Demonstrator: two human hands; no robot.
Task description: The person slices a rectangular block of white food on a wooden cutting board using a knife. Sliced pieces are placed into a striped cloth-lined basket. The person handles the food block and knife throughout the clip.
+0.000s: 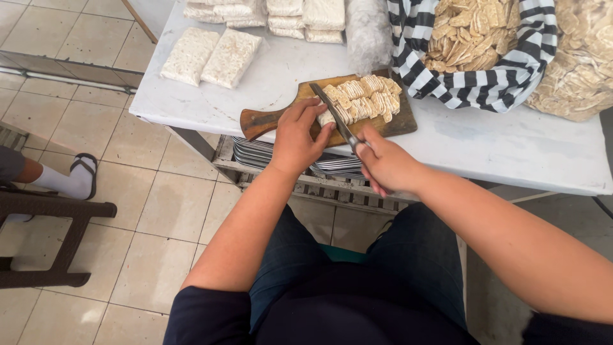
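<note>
Nearest: the seated person's lap in dark trousers (pixel 357 281), dark sleeves at the bottom edge, both bare forearms reaching up to the table.

White table (pixel 485 144), its near edge over the knees. On it, far right, a black-and-white striped cloth (pixel 485 80) bundled around a heap of pale flat crackers (pixel 469 32); a clear bag (pixel 584 61) of the same just beside it. Far left, two flat white packets (pixel 211 56) side by side, more stacked behind.

Wooden cutting board (pixel 396 124), handle pointing left, lies in the table's middle. A row of sliced pale pieces (pixel 364 99) sits on it.

Below the table, a stack of metal trays (pixel 255 153) on a slatted shelf.

Left hand (pixel 297 137): fingers curled, pressing down on the near end of the sliced row. Right hand (pixel 386 166): closed around the handle of a knife (pixel 332 115), blade angled up-left, lying against the pieces next to the left fingertips.

Far left, on the tiled floor: another person's foot (pixel 73 181) in white sock and sandal, beside a dark bench (pixel 54 239).
</note>
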